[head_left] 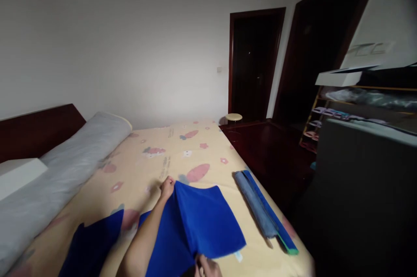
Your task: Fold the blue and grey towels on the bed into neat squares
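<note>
A bright blue cloth (211, 218) with a small white label (239, 256) at its near edge lies on the bed in front of me, lifted into a crease down its middle. My left hand (167, 187) pinches the far end of that crease. At the near end, my right hand (207, 267) has its fingers closed on the cloth, partly cut off by the frame's bottom edge. My left forearm covers part of the cloth's left side. Further left lies another dark blue piece of cloth (93, 240); whether it is separate I cannot tell.
Right of the cloth, a long grey-blue folded bundle (256, 203) lies beside a blue strip with a green end (288, 244), near the edge of the patterned bed (182, 161). A grey bolster (84, 148) lies left. Beyond are a stool (233, 117) and a shelf rack (339, 107).
</note>
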Demonstrator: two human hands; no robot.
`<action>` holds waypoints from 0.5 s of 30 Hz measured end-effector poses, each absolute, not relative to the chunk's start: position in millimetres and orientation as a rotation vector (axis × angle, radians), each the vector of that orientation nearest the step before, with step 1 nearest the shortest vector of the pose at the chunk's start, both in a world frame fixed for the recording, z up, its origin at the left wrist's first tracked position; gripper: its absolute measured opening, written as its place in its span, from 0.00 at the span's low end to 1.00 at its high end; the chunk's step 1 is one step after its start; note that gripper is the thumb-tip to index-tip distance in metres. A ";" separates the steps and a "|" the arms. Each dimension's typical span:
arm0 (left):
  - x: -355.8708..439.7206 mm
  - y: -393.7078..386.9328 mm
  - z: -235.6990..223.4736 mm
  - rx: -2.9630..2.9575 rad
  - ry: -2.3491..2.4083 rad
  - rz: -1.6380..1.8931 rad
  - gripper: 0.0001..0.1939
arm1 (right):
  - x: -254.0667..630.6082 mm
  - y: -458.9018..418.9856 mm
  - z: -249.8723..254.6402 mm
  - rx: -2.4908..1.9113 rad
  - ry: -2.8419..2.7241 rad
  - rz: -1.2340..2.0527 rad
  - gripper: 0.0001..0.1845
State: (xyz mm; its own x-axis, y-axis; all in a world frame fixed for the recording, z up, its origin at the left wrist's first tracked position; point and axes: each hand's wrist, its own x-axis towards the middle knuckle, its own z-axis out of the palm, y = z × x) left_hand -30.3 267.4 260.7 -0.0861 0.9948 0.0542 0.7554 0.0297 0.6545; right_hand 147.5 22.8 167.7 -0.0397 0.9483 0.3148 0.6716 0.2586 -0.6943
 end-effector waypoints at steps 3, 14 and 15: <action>-58.0 259.4 303.4 1.670 1.791 1.040 0.15 | 174.8 5.0 194.6 -1.260 -1.688 0.521 0.14; -138.6 149.1 407.1 1.357 1.486 1.536 0.28 | 253.2 100.8 371.2 -0.892 -1.327 0.864 0.27; -141.4 141.3 412.6 1.353 1.480 1.536 0.27 | 257.9 106.4 380.3 -0.886 -1.357 0.883 0.29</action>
State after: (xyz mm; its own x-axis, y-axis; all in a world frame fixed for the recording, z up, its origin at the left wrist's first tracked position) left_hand -141.4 141.3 412.6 -0.2953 0.9213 0.2530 0.2186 -0.1927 0.9566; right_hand 257.9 106.4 380.3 0.0215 0.9092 0.4158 -0.0119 0.4161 -0.9093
